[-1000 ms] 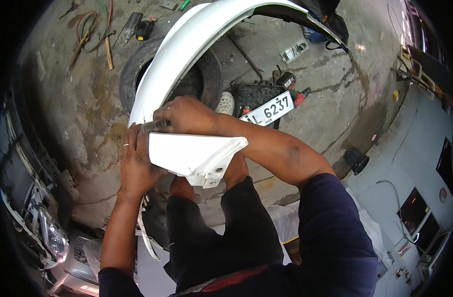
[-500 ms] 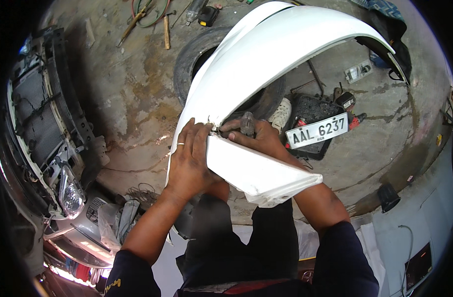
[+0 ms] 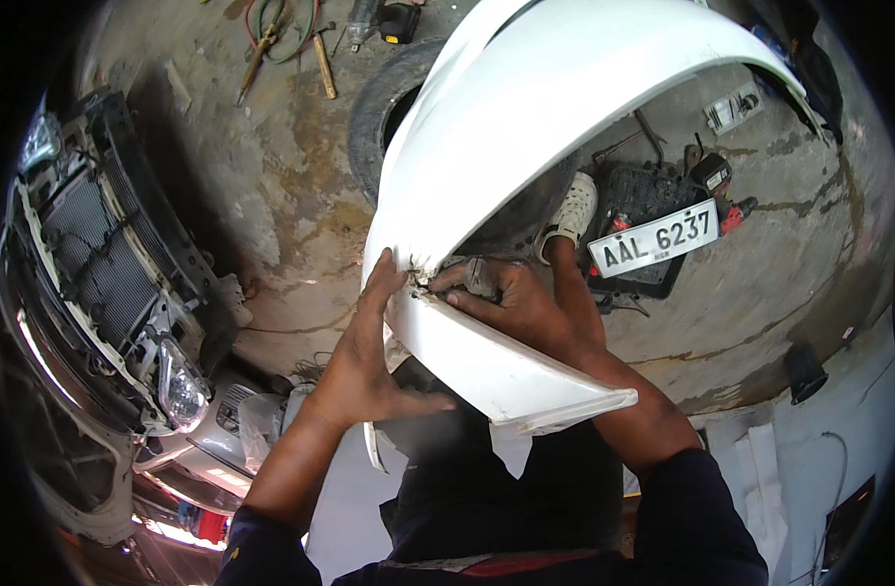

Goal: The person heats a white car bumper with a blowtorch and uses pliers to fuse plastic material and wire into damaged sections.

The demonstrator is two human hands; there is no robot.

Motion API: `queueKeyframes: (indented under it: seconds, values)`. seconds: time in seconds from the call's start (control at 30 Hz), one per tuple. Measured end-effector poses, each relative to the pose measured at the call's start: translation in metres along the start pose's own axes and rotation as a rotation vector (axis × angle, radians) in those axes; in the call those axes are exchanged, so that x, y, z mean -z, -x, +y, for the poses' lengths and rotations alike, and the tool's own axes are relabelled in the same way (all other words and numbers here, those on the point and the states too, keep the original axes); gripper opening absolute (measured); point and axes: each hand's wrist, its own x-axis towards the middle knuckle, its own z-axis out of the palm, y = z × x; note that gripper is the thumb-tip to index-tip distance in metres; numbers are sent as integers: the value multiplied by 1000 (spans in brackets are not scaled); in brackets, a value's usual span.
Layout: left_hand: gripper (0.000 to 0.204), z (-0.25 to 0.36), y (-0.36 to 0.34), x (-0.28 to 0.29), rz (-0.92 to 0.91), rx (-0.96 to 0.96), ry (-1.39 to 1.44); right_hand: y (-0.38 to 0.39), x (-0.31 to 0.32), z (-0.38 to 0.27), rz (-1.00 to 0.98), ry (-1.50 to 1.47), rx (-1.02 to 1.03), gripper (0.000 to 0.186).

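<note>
A large curved white car fender (image 3: 526,127) arches across the middle and reaches down toward my lap. At a narrow, damaged spot (image 3: 423,278) on its lower part, the metal looks torn and dirty. My right hand (image 3: 511,298) grips a short tool with a greyish, rounded handle (image 3: 481,277), its fingers at that spot; the tool's tip is hidden. My left hand (image 3: 360,342) is open, thumb spread from the fingers, with the fingertips against the fender's left edge beside the damage. Below, the fender's lower end (image 3: 535,371) lies over my right forearm.
Under the fender lies a black tire (image 3: 374,127), with a foot in a white shoe (image 3: 573,215) near it. To the right, a license plate (image 3: 653,239) rests on a black case (image 3: 628,283). A hammer (image 3: 324,66) lies far left; a grey car with exposed radiator (image 3: 106,244) stands left.
My left hand has loosened from the fender, its thumb now spread away. The right hand stays at the damaged spot with the tool tilted differently. The whole view has shifted slightly.
</note>
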Motion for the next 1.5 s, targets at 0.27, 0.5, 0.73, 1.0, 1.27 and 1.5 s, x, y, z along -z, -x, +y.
queueKeyframes:
  seconds: [0.27,0.5,0.73,1.0,1.27,1.5]
  values:
    - [135,-4,-4,-15,70,22,-66,14,-27,3,108,-533,-188,31]
    - [125,0,-15,2,-24,88,98,16,-33,16,123,-588,-207,41]
    - [35,12,-24,-9,206,271,330,26,-38,17,155,-474,-325,42]
    - [16,32,-48,-5,226,302,-6,32,-42,10,239,157,-90,50]
    - [9,18,-59,14,30,27,-281,24,-34,-5,237,-33,21,49]
    - [7,11,-63,21,-39,-87,-351,17,-52,13,363,85,181,51]
